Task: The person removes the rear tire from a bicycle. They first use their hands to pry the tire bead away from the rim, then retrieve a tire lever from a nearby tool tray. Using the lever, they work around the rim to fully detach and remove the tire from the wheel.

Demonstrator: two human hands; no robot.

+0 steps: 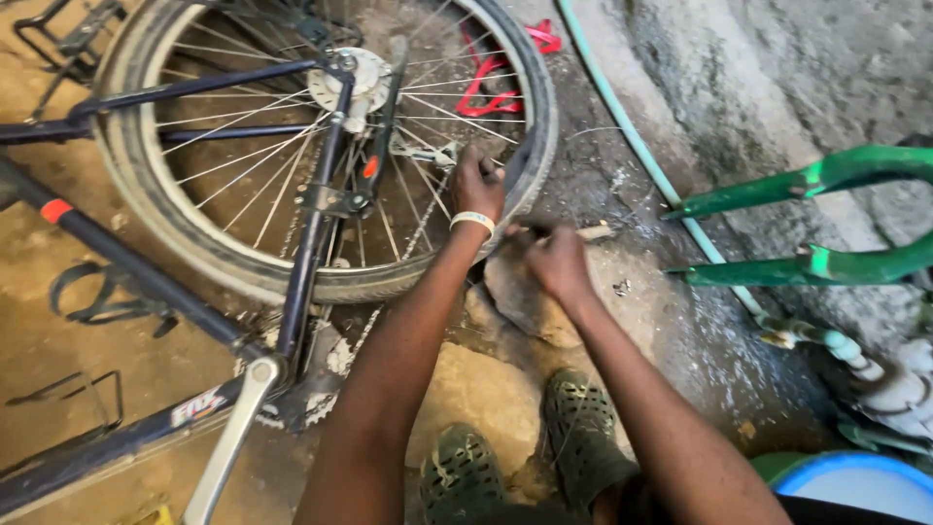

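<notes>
In the head view we look down at a bicycle laid on its side, its rear wheel [326, 146] nearly flat on the dirt floor [486, 389], so its axle points up toward us and the rim's plane spreads left to right. The black frame [117, 253] runs its long axis away from the wheel toward the lower left.

Our left hand [476, 185], a pale band on the wrist, is closed over the wheel's tyre [530, 146] at the rim's near right edge, fingers curled onto the rubber. The tyre looks worn, grey and dusty; thin steel spokes fan from the hub [362, 80], which lies up and left of that grip.

Our right hand [554, 258] sits just right of and below the left, fingers pinched around a small dark object we cannot make out.

A stone [520, 301] lies directly beneath the right hand. Further right of both grips lie a green hose [632, 136] and green frame tubes [816, 262]. Our green shoes [525, 447] stand below.
</notes>
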